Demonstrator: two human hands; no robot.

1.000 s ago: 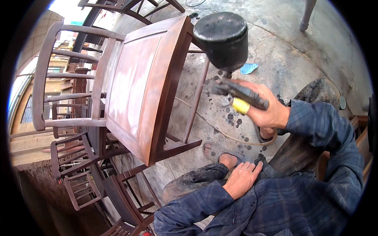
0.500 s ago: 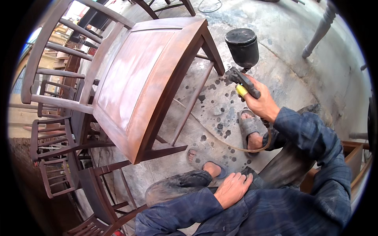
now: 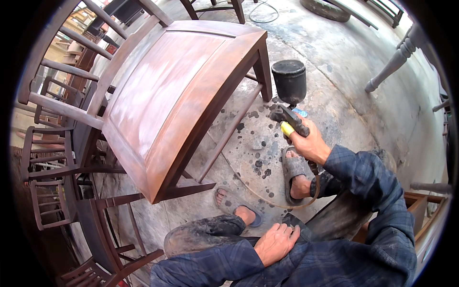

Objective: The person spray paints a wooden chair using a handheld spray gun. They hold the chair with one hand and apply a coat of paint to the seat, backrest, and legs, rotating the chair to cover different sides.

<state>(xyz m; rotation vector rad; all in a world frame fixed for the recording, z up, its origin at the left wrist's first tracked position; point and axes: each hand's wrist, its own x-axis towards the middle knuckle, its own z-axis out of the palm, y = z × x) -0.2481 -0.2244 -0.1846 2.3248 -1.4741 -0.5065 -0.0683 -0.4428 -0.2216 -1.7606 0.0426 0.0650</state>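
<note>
Spray gun (image 3: 295, 120): dark, btwn chair (image 3: 167, 91) on left and person's R leg on right, held up over spotted floor (image 3: 248, 138)
Gun axis: body runs far-left to near-right, nozzle end to far left, toward chair's front side, back end in palm
Cup (image 3: 289, 85): black, round, lidded, approx upright on far side of gun, joined by short neck
R hand (image 3: 311, 142): wrapped round gun, fingers curled in on handle, tips mostly hidden; yellow bit (image 3: 287, 128) at its left edge, finger wrap or gun part, can't tell
L hand (image 3: 277, 244): resting on lap, fingers pressed together & slightly bent; can't tell if they pinch dark cloth (image 3: 297, 228) beside them
Chair: brown wood, backrest left, seat front facing right; front edge runs near-left to far-right, panel w/ pale hazy patches
Hose (image 3: 263, 197): tan, loops near-side from below R hand, then left/far toward chair legs
Sandals (image 3: 297, 167): grey, on both feet, btwn chair & lap
</note>
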